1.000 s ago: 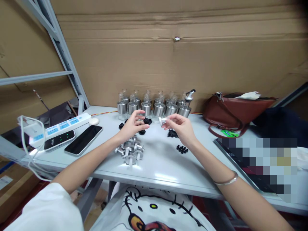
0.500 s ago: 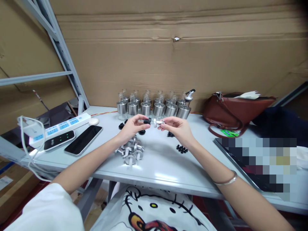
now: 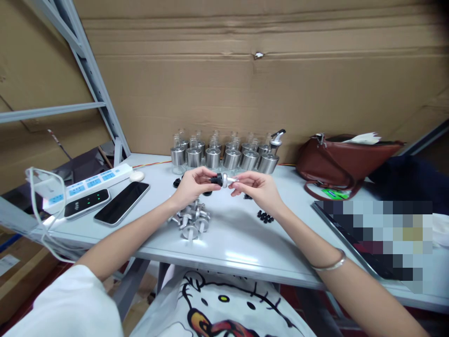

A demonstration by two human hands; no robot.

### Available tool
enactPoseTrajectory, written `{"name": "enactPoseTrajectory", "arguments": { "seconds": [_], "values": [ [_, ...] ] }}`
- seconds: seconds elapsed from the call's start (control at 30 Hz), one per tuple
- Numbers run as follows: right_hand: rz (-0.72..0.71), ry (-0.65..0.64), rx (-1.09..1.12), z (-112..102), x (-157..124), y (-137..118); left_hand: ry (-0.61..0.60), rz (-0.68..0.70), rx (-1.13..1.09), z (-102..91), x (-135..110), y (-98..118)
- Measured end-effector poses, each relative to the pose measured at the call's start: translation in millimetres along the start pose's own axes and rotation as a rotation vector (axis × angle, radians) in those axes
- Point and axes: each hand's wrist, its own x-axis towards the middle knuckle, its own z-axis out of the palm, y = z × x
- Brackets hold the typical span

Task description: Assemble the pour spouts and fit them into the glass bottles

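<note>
Above the grey table my left hand pinches a small black stopper. My right hand pinches a small silver spout part, and the two pieces meet end to end between my fingertips. Just below my left hand lies a heap of several silver spout parts. Small black pieces lie under my right wrist. A row of several glass bottles with steel collars stands behind my hands; the rightmost one carries a fitted pourer.
Two phones and a white power strip lie at the left. A brown leather bag sits at the right, with a blurred-out flat object in front of it. Cardboard sheets form the back wall; a metal shelf frame rises at left.
My left hand lifted a black stopper from the table and my right hand brought the silver part leftward. The two pieces, apart a second ago, now touch.
</note>
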Motion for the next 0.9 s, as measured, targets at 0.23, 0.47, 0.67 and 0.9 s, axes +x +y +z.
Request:
{"name": "enactPoseTrajectory", "arguments": {
  "seconds": [0.23, 0.47, 0.67, 0.9],
  "values": [
    [0.016, -0.044, 0.013, 0.7, -2.2, 0.5, -0.018, 0.040, -0.008, -4.6, 3.5, -3.7],
    [0.028, -0.074, 0.008, 1.3, -2.2, 2.1, -0.085, 0.039, 0.008, -5.6, 3.0, -3.2],
    [0.057, -0.096, 0.020, 1.9, -3.9, 2.2, -0.124, 0.071, 0.012, -5.9, 0.9, -2.5],
    [0.054, -0.077, 0.002, 1.1, -1.8, 3.8, -0.122, 0.039, 0.046, -3.1, -0.6, -2.1]
  ]
}}
